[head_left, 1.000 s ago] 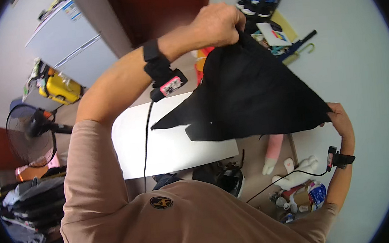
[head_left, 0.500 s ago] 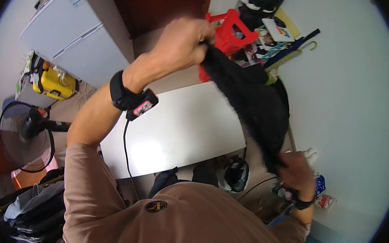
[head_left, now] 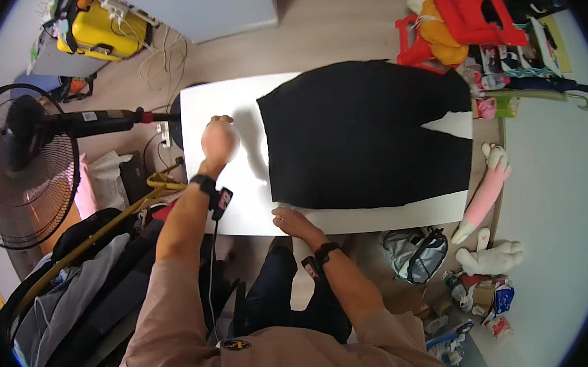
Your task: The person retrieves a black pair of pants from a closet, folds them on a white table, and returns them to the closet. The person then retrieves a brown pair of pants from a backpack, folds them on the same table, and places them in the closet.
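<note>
A pair of black shorts (head_left: pixel 353 136) lies spread on a white table (head_left: pixel 240 209), the waist end toward the left and the two legs toward the right. Over the table's left part, apart from the waist edge, is my left hand (head_left: pixel 219 142); motion smears its fingers. My right hand (head_left: pixel 296 224) is just below the near corner of the waist, its fingers curled in and no cloth visible in them. Both wrists wear black bands with small devices.
A standing fan (head_left: pixel 27 165) and a heap of dark clothes (head_left: pixel 87 292) are on the left. Beyond the table's right end are a red stool (head_left: pixel 478 6), a pink plush toy (head_left: pixel 483 191) and a white plush toy (head_left: pixel 489 259). A silver bag (head_left: pixel 419 253) sits by the near edge.
The black shorts, earlier stretched in the air between both hands, now lie flat on the table. Both hands have let go and moved to the waist end on the left.
</note>
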`<state>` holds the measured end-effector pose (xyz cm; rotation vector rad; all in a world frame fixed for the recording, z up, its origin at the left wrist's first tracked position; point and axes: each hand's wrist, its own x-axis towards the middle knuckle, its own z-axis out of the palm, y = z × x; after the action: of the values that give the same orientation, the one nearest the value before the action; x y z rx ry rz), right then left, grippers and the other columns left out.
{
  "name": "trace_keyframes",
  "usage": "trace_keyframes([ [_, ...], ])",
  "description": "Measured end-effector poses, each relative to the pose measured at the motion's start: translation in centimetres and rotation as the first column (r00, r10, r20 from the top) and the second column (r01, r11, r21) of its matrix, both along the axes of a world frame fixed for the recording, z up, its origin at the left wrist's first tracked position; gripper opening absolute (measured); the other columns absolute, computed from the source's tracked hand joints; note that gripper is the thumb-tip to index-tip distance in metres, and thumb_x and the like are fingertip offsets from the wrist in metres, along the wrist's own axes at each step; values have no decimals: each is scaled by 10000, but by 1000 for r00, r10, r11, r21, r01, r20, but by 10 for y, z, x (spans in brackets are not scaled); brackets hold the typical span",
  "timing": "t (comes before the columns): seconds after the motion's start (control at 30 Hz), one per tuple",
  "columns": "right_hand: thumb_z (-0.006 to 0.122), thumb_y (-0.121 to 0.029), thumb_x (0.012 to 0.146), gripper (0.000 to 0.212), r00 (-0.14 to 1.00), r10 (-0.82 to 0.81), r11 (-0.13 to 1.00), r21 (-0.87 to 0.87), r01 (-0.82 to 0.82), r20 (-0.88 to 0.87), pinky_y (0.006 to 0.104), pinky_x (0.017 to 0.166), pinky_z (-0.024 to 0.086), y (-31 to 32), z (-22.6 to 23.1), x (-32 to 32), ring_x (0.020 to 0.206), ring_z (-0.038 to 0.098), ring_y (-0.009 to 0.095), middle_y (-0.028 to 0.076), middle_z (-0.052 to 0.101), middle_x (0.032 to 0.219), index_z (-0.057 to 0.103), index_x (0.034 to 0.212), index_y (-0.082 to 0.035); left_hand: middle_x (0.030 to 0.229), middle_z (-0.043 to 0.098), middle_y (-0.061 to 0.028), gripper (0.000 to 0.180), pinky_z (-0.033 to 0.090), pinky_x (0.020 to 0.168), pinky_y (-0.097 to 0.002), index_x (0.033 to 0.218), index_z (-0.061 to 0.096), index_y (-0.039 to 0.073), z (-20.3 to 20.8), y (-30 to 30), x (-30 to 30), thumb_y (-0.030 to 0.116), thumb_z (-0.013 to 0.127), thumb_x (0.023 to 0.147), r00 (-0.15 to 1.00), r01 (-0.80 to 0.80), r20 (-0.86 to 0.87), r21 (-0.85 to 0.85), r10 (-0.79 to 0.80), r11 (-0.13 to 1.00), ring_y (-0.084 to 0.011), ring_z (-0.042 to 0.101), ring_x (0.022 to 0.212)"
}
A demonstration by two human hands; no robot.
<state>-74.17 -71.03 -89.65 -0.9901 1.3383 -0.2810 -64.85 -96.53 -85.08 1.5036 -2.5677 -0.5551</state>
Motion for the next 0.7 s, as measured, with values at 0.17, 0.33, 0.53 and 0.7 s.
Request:
trace_keyframes([
  [0.17,483,-9,834,317,895,-444,833,-346,432,49,421,877,462,28,12,-34,1004,590,359,211,623,1063,572,1138,-6,1220,463,-246,543,362,973,-494,1199,488,14,-23,115,7,61,622,675,974,101,-202,-31,-106,994,-428,438,1128],
  [0.33,555,39,777,488,702,-463,795,-603,60,-540,460,1002,381,77,16,-131,1178,483,367,213,506,1260,494,1259,-5,1340,370,-240,580,253,1057,-552,1227,494,54,-30,182,-18,113,650,672,982,180,-89,144,-168,973,-439,335,1246],
  [0.53,569,-2,769,566,480,-349,885,-451,-112,-805,489,1019,327,95,-10,-162,1261,368,391,194,397,1367,431,1318,-19,1287,400,-233,530,246,1059,-555,1156,560,96,-48,179,-3,171,635,637,961,271,36,91,-275,958,-425,343,1243],
  [0.7,563,-23,764,533,596,-329,869,-482,-112,-732,488,1015,304,96,-21,-82,1270,351,359,162,409,1350,461,1287,-36,1320,398,-233,520,262,1052,-546,1153,570,112,-39,167,61,137,634,638,947,219,226,65,-228,974,-417,348,1262],
])
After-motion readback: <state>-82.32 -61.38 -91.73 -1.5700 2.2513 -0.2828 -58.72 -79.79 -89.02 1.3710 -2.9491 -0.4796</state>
